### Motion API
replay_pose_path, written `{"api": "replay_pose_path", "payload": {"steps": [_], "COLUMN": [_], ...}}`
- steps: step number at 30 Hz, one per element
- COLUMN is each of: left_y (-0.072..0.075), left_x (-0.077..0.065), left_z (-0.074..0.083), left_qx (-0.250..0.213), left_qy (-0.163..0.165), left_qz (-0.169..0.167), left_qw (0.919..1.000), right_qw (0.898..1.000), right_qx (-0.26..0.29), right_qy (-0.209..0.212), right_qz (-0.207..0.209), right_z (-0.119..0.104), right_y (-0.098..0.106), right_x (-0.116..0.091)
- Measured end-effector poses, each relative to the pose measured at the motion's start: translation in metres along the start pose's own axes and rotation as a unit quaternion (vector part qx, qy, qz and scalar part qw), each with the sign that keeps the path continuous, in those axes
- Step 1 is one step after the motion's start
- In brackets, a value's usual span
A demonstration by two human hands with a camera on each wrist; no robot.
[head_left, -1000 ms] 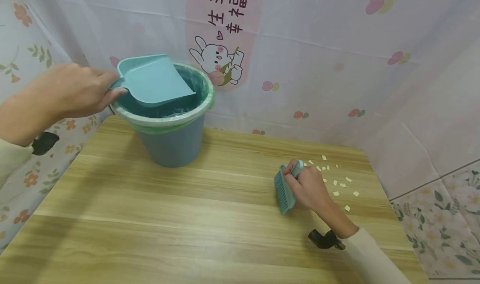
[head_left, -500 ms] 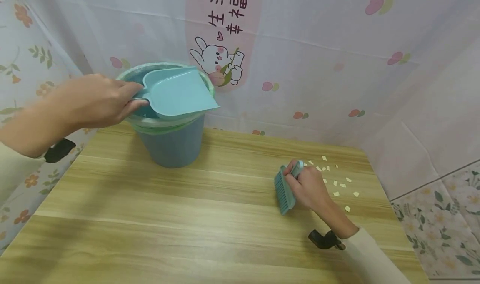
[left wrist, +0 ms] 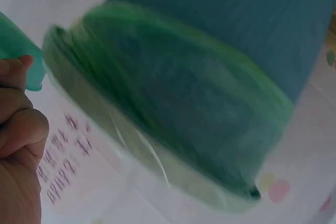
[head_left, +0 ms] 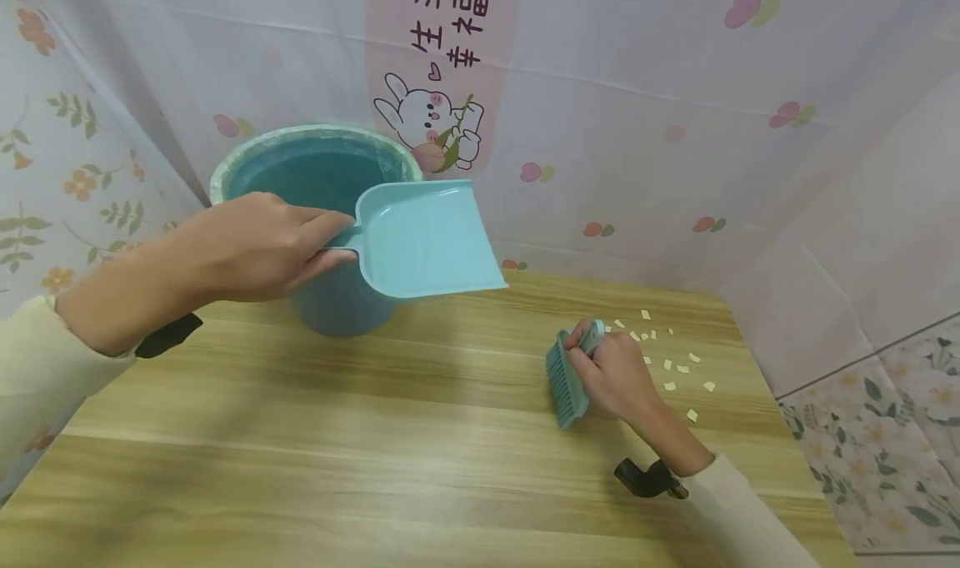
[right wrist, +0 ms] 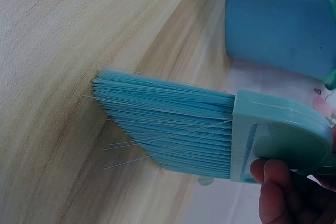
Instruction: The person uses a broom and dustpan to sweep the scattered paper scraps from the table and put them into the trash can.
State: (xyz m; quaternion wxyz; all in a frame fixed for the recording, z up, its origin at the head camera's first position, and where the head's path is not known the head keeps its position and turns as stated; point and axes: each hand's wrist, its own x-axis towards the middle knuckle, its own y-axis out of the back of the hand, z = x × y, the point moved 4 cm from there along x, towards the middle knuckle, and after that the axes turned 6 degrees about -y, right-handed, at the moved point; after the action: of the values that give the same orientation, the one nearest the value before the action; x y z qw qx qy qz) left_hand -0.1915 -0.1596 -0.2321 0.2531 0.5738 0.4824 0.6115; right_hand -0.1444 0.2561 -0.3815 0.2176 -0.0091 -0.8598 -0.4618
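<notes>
My left hand (head_left: 258,247) grips the handle of a light blue dustpan (head_left: 427,238), held in the air in front of the bin's right side. The pan's surface looks bare, and its flat lip points right. Behind it stands a blue trash bin (head_left: 345,301) lined with a green bag; in the left wrist view the bag's folded rim (left wrist: 184,114) fills the middle. My right hand (head_left: 615,372) holds a blue hand brush (head_left: 566,380) by its handle, bristles down at the tabletop. Several small pale paper scraps (head_left: 670,365) lie just right of that hand.
The wooden table (head_left: 375,468) runs up to a printed cloth (head_left: 637,134) hanging behind it. A floral cloth (head_left: 75,176) hangs at the left, and a pale wall with floral panels (head_left: 892,434) borders the right. Both forearms wear dark wrist mounts (head_left: 648,476).
The left hand has carried the dustpan from over the bin's opening to the right and down, in front of the bin. The right hand, brush and scraps stay put.
</notes>
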Motion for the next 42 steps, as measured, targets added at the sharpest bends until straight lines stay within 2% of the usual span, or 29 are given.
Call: {"api": "replay_pose_path", "payload": {"steps": [10, 17, 22, 28, 31, 37, 40, 42], "left_y": [-0.040, -0.076, -0.104, -0.137, -0.153, -0.179, -0.189, -0.195], "left_x": [0.014, 0.014, 0.010, 0.005, 0.006, 0.007, 0.005, 0.003], "left_z": [0.032, 0.039, 0.041, 0.043, 0.043, 0.042, 0.041, 0.040], "left_qx": [-0.047, -0.077, -0.103, -0.129, -0.135, -0.173, -0.178, -0.178], "left_qy": [-0.046, -0.048, -0.047, -0.035, -0.022, 0.022, 0.033, 0.033], "left_qz": [-0.005, -0.042, -0.056, -0.074, -0.100, -0.182, -0.198, -0.197], "left_qw": [0.9978, 0.9950, 0.9920, 0.9883, 0.9855, 0.9677, 0.9633, 0.9636], "right_qw": [1.000, 1.000, 1.000, 1.000, 1.000, 1.000, 1.000, 1.000], "right_qx": [-0.002, -0.007, -0.007, -0.017, -0.013, -0.005, -0.003, -0.002], "right_qy": [-0.001, -0.017, -0.016, 0.005, 0.011, 0.019, 0.019, 0.018], "right_qz": [-0.003, -0.011, -0.007, 0.007, 0.012, 0.013, 0.012, 0.012], "right_z": [-0.002, -0.002, -0.002, -0.001, -0.001, -0.002, -0.002, -0.002], "right_y": [0.000, 0.000, 0.000, -0.002, -0.002, -0.004, -0.004, -0.004], "right_x": [-0.001, 0.000, 0.000, 0.000, 0.000, 0.002, 0.002, 0.001]}}
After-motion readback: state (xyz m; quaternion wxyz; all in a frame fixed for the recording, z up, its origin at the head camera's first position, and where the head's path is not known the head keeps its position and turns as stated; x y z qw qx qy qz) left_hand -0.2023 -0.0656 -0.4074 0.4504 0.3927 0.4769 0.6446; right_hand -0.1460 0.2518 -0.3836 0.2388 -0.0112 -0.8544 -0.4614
